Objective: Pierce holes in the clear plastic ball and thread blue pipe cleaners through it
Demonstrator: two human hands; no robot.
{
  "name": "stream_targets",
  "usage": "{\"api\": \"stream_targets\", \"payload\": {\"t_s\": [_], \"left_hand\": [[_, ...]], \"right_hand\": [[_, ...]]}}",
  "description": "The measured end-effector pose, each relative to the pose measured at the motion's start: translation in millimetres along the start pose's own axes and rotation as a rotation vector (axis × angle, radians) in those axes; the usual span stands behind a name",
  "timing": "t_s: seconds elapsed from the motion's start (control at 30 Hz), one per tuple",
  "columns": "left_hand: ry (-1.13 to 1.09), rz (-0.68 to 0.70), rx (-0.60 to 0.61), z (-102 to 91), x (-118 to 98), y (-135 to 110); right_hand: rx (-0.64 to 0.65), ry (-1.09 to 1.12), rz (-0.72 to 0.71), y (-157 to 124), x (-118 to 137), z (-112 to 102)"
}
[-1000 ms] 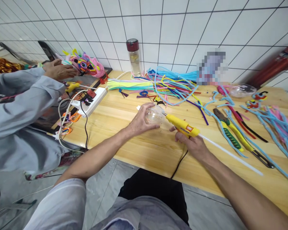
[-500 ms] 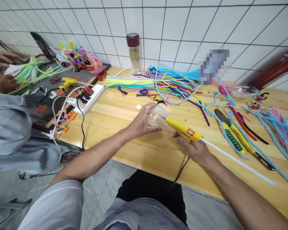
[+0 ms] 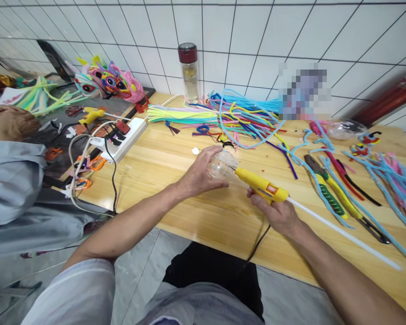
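My left hand (image 3: pixel 201 174) is wrapped round a clear plastic ball (image 3: pixel 221 164) held just above the wooden table (image 3: pixel 176 155). My right hand (image 3: pixel 277 212) grips a yellow hot glue gun (image 3: pixel 262 185), its nozzle touching the ball's right side. A long white glue stick (image 3: pixel 341 232) juts from the gun's back toward the right. The gun's black cord (image 3: pixel 257 241) drops over the table's front edge.
Heaps of coloured pipe cleaners (image 3: pixel 230 115) lie along the back and right. Pliers (image 3: pixel 325 187), a clear half shell (image 3: pixel 345 127), a bottle (image 3: pixel 188 72) and a white power strip (image 3: pixel 122 140) sit around. Another person's hand (image 3: pixel 10 122) works at the left, near a second glue gun (image 3: pixel 89 116).
My hands, the ball and the glue gun have held almost the same pose. The other person's hand at the left pulled back from the colourful pipe-cleaner figure toward the left edge.
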State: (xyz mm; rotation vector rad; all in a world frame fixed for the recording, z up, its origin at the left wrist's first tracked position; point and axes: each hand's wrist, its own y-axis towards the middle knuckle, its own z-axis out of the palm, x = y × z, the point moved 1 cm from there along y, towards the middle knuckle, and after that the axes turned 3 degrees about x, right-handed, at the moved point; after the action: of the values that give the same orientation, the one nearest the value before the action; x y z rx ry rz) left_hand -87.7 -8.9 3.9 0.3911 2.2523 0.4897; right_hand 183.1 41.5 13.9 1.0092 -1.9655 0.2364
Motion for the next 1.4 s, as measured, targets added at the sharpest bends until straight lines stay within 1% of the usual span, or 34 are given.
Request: {"api": "stream_targets", "payload": {"t_s": [0.13,0.27,0.5,0.73,0.83,0.97,1.07,1.27,1.4], "left_hand": [[0.004,0.02,-0.005,-2.6,-0.9,-0.9],[-0.003,-0.009,0.026,-4.5,-1.6,-1.8],[0.022,-0.012,0.044,-5.3,-1.7,-1.9],[0.027,-0.008,0.039,-6.2,-3.0,-1.6],[0.001,-0.041,0.038,-6.2,-2.4,-2.1],[-0.056,-0.116,0.035,-5.5,0.3,-2.9],[-0.062,-0.139,0.035,-5.3,0.6,-3.1],[-0.005,-0.086,0.04,-5.6,-3.5,-1.8],[0.007,-0.063,0.04,-5.6,-4.2,-1.3]], "right_hand": [[0.01,-0.002,-0.006,0.7,-0.1,-0.1],[0.024,0.001,-0.002,1.8,2.1,-1.2],[0.037,-0.004,-0.002,4.4,8.7,-1.7],[0.003,0.003,-0.004,5.1,10.5,-0.2],[-0.004,-0.014,-0.015,5.4,9.7,-0.8],[-0.041,0.015,0.006,5.5,6.8,-2.6],[-0.029,0.023,0.016,5.6,5.5,-2.4],[-0.008,0.027,-0.022,5.7,7.5,0.7],[-0.004,0.019,-0.009,5.2,7.5,1.3]]}}
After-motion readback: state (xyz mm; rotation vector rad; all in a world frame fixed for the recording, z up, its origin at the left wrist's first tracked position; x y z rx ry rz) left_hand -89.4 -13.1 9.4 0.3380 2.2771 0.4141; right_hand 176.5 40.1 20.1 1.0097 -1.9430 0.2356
